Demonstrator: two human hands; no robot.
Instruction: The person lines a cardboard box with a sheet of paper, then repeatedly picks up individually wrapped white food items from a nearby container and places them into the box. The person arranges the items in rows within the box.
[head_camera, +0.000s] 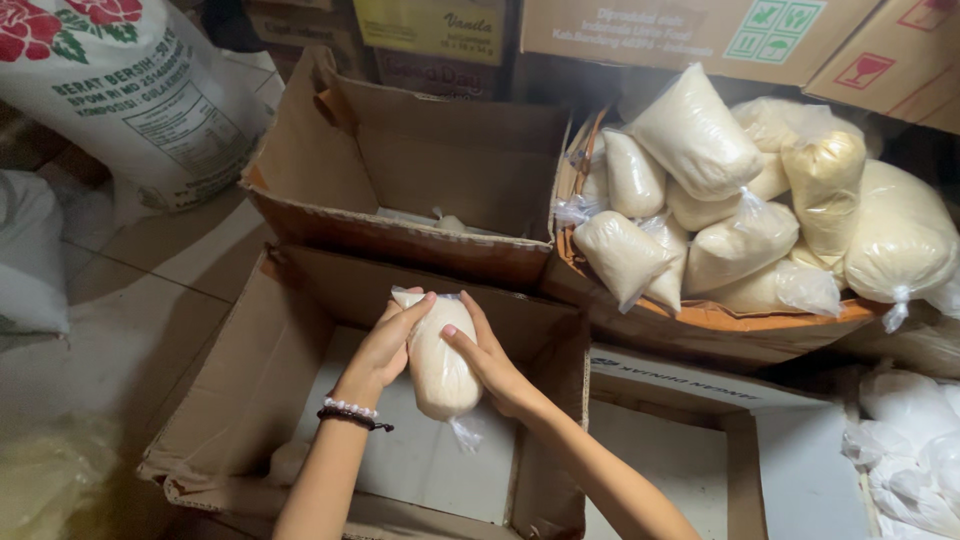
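Head view. Both hands meet over the open brown cardboard box nearest the person, holding one small clear plastic bag of pale cream granules upright between them. The left hand, with a pearl-bead and dark cord bracelet at the wrist, wraps its fingers around the bag's left side and top. The right hand presses its palm and fingers against the right side, so the soft, slumping bag is cradled from both flanks rather than pinched. Its knotted tail hangs free below. The bag sits above the middle of the box, nearer the far wall, not touching the white lined floor inside.

Behind that box stands a second open brown carton, its flaps raised, with one pale bag lying low by its far wall. To the right, a worn brown cardboard tray carries a heap of filled clear bags piled above its rim, leaning on one another. A white-lined carton lies at the lower right corner, with more white bags beside it.

At the upper left leans a large white woven sack with a red flower print and dark lettering. Along the top edge, stacked tan cartons bear green and red square handling marks.
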